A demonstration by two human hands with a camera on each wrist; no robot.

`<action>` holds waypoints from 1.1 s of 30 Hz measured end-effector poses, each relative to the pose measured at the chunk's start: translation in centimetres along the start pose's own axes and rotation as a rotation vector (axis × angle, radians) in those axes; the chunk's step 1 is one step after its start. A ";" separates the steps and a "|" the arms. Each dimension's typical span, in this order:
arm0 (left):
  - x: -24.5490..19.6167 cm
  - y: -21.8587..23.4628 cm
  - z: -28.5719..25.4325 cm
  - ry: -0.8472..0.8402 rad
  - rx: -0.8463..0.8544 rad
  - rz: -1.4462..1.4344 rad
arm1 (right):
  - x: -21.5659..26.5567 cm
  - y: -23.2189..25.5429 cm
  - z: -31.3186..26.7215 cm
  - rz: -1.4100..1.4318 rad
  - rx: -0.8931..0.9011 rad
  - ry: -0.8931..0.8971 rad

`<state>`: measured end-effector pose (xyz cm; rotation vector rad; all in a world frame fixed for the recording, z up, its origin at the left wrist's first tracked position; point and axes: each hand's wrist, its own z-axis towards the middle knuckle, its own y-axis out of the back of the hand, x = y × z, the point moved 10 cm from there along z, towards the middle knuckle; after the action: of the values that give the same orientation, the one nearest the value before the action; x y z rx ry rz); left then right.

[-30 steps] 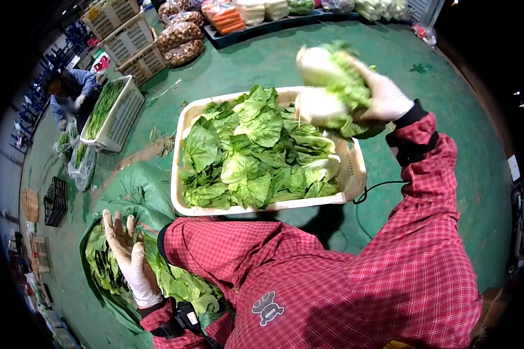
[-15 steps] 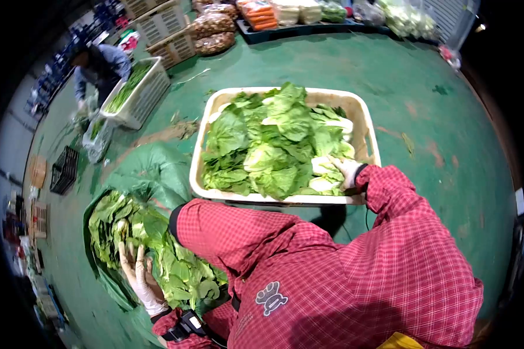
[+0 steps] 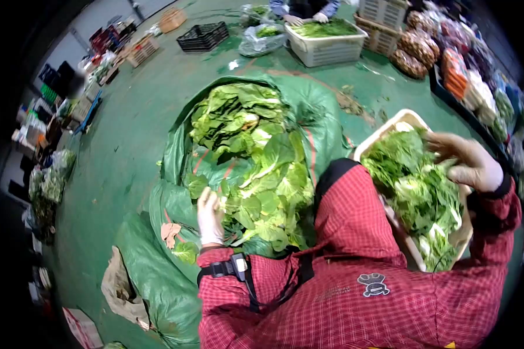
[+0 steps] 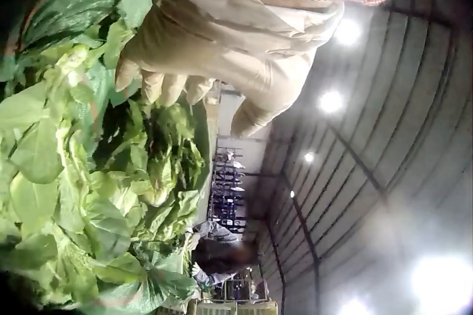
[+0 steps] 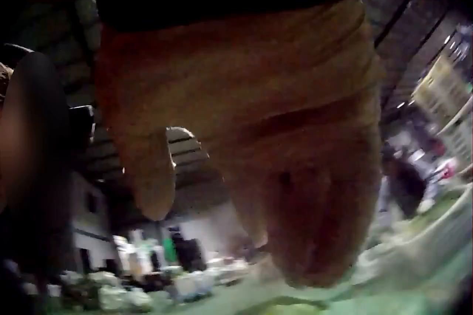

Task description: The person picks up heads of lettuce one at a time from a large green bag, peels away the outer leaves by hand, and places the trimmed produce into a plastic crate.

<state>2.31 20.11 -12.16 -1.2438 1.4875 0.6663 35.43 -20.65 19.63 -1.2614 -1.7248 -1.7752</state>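
Note:
Leafy cabbages (image 3: 239,116) and loose green leaves (image 3: 273,203) lie in an opened green sack (image 3: 326,116) on the floor. My gloved left hand (image 3: 209,216) hovers at the near left edge of these leaves, holding nothing. In the left wrist view the left hand (image 4: 222,49) has its thumb apart from the loosely bent fingers. To the right stands a cream plastic basket (image 3: 410,116) filled with leafy cabbages (image 3: 419,180). Over its right side is my gloved right hand (image 3: 468,160), empty, with thumb and fingers apart. The right wrist view shows that right hand (image 5: 295,145) dark.
Beyond the sack a person handles greens in a white crate (image 3: 326,49), beside clear plastic bags (image 3: 262,41). A black crate (image 3: 202,36) stands at the back. Bagged vegetables (image 3: 454,72) line the far right. A cloth sack (image 3: 122,291) lies at lower left.
My right hand lowered cabbages into the basket, let go and rose off them. The head view has swung left toward the sack. My left hand has stayed by the sack's leaves.

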 end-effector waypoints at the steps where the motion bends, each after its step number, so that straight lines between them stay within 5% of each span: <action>1: 1.5 0.6 0.8 0.033 -0.024 -0.068 | 4.6 -1.4 4.2 0.070 0.052 0.157; 5: 2.4 2.0 2.2 0.061 -0.058 -0.025 | 6.1 -13.2 22.7 -0.089 0.295 0.248; 7: 0.7 2.3 2.7 0.036 -0.103 -0.033 | 1.3 -21.3 33.4 -0.422 0.145 0.429; 9: -0.8 2.3 3.3 0.017 -0.101 -0.030 | -0.2 -28.8 38.1 -0.895 0.257 0.240; 11: -2.1 2.4 4.5 -0.100 -0.051 0.024 | -1.7 -33.4 43.1 -0.812 0.300 0.217; 15: -4.1 0.8 3.8 -0.138 0.013 0.097 | 0.1 -34.8 52.2 -0.880 0.064 0.301; 21: -3.3 0.6 4.3 -0.153 0.079 0.137 | -2.2 -38.8 60.2 -1.259 0.134 0.181; 24: -3.6 0.9 4.0 -0.184 0.078 0.198 | -2.5 -36.3 62.4 -1.023 -0.022 0.192; 33: -4.2 0.0 4.0 -0.194 0.137 0.171 | -5.0 -38.9 60.4 -1.042 0.104 0.366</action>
<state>3.42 25.15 -9.52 -0.9285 1.4613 0.7618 28.60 41.21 -16.64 0.1297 -2.3678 -2.1477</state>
